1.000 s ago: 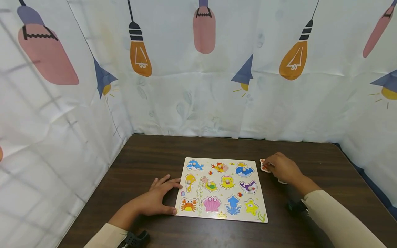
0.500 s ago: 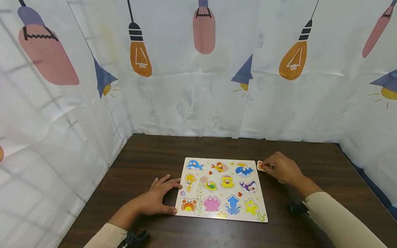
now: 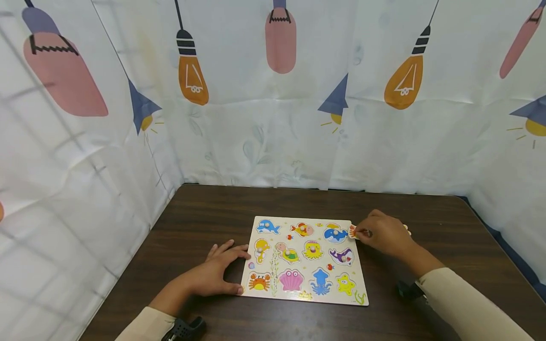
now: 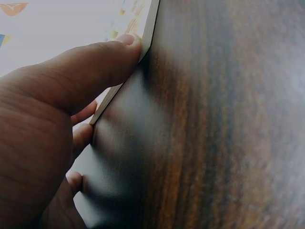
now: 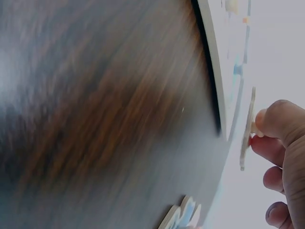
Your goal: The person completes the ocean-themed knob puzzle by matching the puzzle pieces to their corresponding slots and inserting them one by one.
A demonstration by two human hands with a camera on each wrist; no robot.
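A white sea-animal puzzle board lies on the table. My left hand rests at its left side, index fingertip on the left edge and thumb at the near left corner. In the left wrist view the thumb touches the board's rim. At the board's far right edge, my right hand pinches a small orange-and-white puzzle piece by its knob. The right wrist view shows this puzzle piece edge-on, held upright by thumb and index finger; its printed face is turned away there.
Another loose puzzle piece lies on the dark wooden table, mostly hidden behind my right hand in the head view. Several animal shapes fill the board, among them a crab and a squid. A lamp-print curtain hangs behind.
My right hand has moved left with the orange-and-white puzzle piece, from the table beside the board to its far right edge. My left hand has stayed in place.
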